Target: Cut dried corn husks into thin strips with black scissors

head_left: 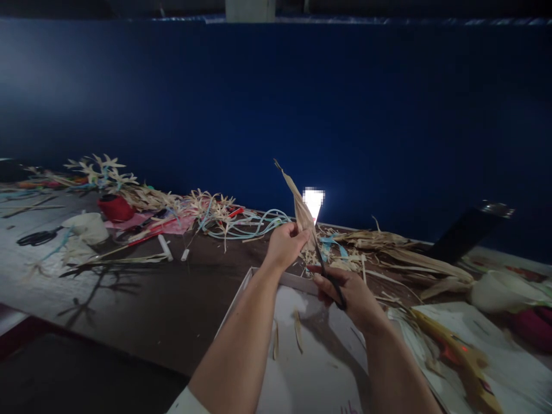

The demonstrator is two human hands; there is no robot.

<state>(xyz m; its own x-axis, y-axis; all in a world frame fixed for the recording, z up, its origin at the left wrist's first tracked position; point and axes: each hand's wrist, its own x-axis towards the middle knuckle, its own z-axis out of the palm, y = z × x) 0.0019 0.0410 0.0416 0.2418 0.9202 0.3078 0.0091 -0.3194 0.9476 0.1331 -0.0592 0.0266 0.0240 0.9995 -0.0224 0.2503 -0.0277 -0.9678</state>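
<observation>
Left hand (285, 244) pinches the dried husk (298, 202), rising above its fingers (297, 233); right hand (350, 296) grips scissors (324, 265) beneath

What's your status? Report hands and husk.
Left hand pinches husk, upright. Right hand grips scissors, blade beside husk. White box beneath, scraps inside. Loose husks piled on table beyond.

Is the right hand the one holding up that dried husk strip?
No, the left hand pinches the dried husk strip, while the right hand grips black scissors.
</observation>
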